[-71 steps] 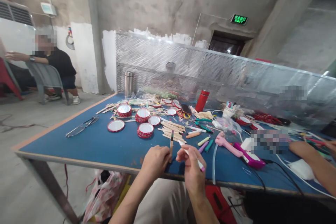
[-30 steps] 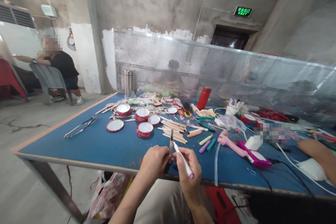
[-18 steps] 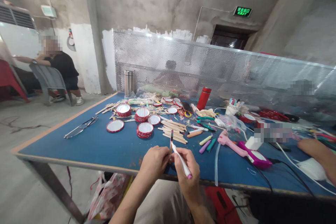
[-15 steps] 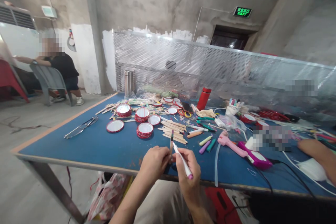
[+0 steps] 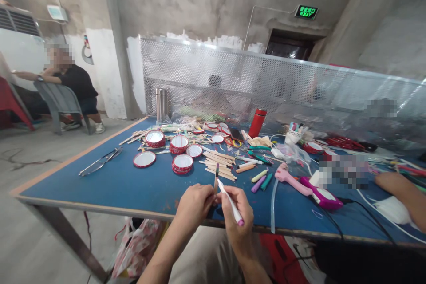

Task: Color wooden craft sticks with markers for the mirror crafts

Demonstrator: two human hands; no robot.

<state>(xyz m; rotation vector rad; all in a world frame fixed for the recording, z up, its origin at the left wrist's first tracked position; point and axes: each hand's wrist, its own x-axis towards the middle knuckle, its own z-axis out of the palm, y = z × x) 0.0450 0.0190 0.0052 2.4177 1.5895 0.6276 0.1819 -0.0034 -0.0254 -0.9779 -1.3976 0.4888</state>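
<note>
My left hand (image 5: 197, 202) is closed on a wooden craft stick (image 5: 217, 173) that stands upright, its upper end coloured in dark bands. In my right hand (image 5: 237, 206) is a white marker pen (image 5: 230, 202) with a pinkish-purple end, its tip touching or very close to the stick. Just beyond my hands lies a pile of plain craft sticks (image 5: 219, 159). Capped markers in yellow (image 5: 259, 175), purple (image 5: 258, 185) and teal (image 5: 266, 182) rest to the right. Several round red-rimmed pieces (image 5: 182, 164) with pale, shiny tops sit to the left of the pile.
A pink glue gun (image 5: 293, 180) with a clear glue stick lies at the right, cables trailing. Glasses (image 5: 100, 162) lie at the left. A red bottle (image 5: 258, 123) and a steel flask (image 5: 161, 104) stand near the perforated metal screen (image 5: 186, 71). Another person's arm (image 5: 399, 193) reaches in from the right.
My view has shifted slightly. The marker tip has moved a little along the banded end of the craft stick; both hands keep their hold.
</note>
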